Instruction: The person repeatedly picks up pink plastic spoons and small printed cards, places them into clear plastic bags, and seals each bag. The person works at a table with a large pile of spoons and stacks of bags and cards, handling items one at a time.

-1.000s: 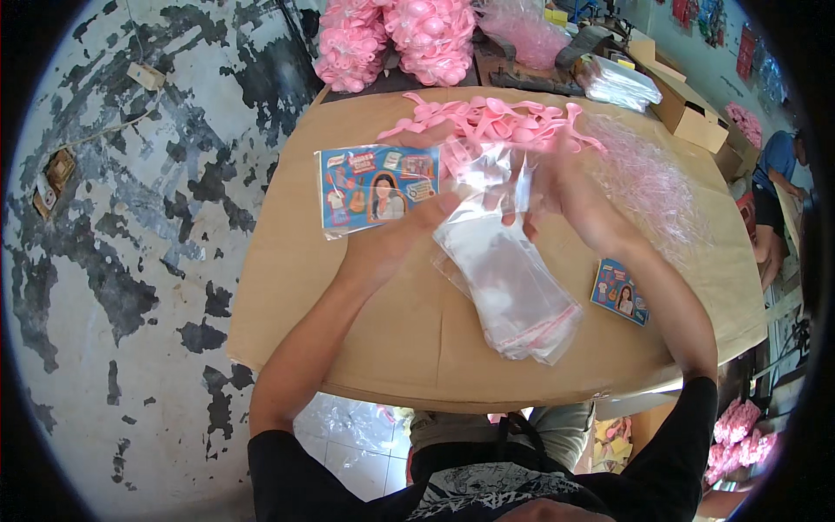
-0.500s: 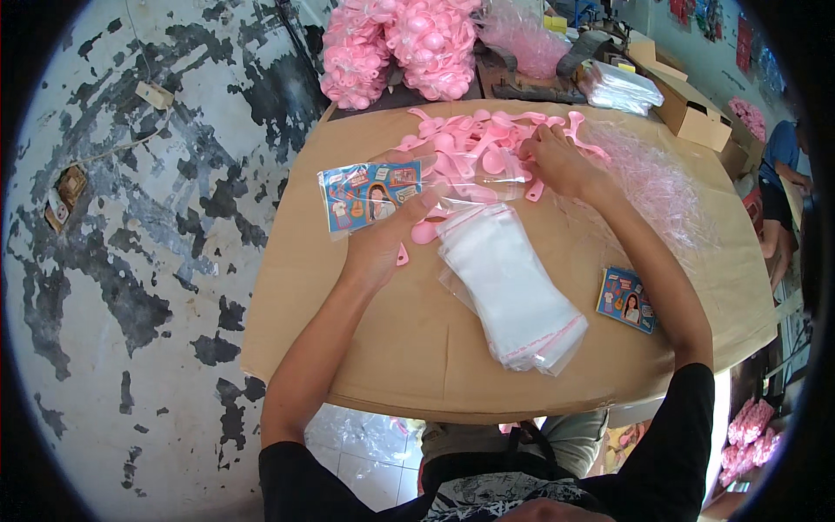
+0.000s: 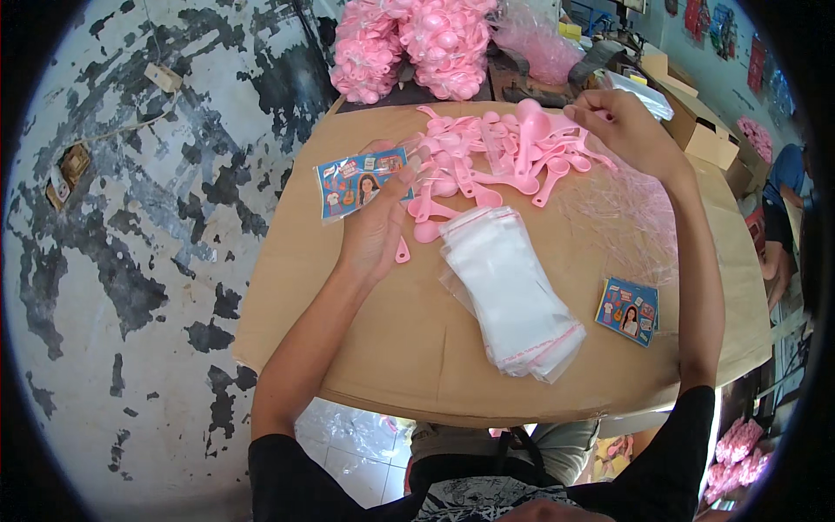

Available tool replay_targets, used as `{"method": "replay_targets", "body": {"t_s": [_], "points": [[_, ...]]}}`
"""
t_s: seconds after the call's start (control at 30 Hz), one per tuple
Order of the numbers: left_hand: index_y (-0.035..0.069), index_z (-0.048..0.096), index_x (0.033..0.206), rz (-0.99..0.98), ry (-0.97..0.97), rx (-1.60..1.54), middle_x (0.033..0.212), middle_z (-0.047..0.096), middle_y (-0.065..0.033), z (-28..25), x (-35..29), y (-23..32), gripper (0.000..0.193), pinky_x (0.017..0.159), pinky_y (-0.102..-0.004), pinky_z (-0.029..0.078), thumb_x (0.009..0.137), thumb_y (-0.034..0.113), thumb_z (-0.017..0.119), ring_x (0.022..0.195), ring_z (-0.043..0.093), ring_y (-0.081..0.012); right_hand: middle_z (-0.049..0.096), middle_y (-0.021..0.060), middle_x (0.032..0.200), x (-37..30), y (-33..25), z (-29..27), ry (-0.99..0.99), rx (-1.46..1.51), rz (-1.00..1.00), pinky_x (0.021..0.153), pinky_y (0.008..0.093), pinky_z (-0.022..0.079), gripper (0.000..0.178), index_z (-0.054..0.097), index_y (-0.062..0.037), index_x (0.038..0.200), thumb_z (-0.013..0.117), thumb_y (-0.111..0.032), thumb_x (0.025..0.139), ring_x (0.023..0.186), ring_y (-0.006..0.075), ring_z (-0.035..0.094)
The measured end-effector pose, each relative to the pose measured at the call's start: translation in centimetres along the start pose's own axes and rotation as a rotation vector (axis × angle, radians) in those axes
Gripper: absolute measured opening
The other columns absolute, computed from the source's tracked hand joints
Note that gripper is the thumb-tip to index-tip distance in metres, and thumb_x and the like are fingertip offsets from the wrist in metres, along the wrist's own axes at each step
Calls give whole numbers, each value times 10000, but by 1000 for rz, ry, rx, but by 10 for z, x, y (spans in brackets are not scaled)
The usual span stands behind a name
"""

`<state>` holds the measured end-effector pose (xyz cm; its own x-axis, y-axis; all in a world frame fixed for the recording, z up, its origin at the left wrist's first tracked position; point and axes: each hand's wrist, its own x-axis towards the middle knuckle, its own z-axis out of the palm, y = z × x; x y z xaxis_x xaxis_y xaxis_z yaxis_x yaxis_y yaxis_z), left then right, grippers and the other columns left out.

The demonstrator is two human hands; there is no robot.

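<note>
My left hand [image 3: 374, 230] is closed on a clear plastic bag with a blue printed card [image 3: 344, 193] in it, thumb on top, at the left of the spoon pile. Raised above the pile's right end, my right hand [image 3: 628, 130] has its fingers closed on a pink spoon; a bit of pink shows between them, and the rest is hard to separate from the pile. Loose pink spoons [image 3: 470, 178] lie heaped between the hands. Just in front is a stack of clear plastic bags [image 3: 513, 291]. A small stack of blue printed cards [image 3: 627, 311] lies near my right forearm.
Thin clear plastic strips [image 3: 622, 217] spread under my right forearm on the brown-covered table [image 3: 391, 365]. Large bags of pink spoons [image 3: 444, 48] stand behind it, with cardboard boxes [image 3: 704, 135] at the back right. Another person [image 3: 785, 187] sits at the far right; a peeling wall stands left.
My right hand has risen from the pile and moved right and away from me. The bag and card in my left hand have shifted slightly left, and the bag no longer stretches over the spoons.
</note>
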<state>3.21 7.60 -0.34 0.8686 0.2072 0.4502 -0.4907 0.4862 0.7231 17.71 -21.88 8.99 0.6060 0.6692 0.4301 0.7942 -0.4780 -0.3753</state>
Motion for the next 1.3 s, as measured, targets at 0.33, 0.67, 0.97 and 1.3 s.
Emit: {"method": "replay_targets", "body": {"t_s": [0.33,0.67,0.97,1.3], "points": [[90,374,1396,-119,-57,36,1397,498,-129,16,-18,-11,509,1085,-468,452,975,242,615,1292,512,-293,546,-3,801,-21,-80,48,-156,657,37,637,239,430,274,605,-5,999,562,-276,1013,709,61,498],[131,309,1461,-179,-117,69,1436,453,-71,18,-32,-14,677,1139,-459,410,929,391,638,1326,488,-234,635,117,857,-30,-92,17,-152,448,-83,681,330,496,252,623,-17,1027,578,-263,997,769,183,644],[161,256,1488,-111,-153,17,1456,422,-60,28,-37,-13,693,1137,-452,408,935,393,604,1324,480,-248,594,65,896,-38,-118,52,-101,483,-7,630,238,431,133,565,-16,989,646,-108,938,768,83,544],[10,224,1503,-103,-115,385,1530,330,-171,18,-15,-12,749,1170,-447,317,1008,531,439,1362,435,-311,519,-7,747,-49,-100,-32,37,301,-117,622,212,369,118,580,-17,801,657,-22,890,706,60,502]]}}
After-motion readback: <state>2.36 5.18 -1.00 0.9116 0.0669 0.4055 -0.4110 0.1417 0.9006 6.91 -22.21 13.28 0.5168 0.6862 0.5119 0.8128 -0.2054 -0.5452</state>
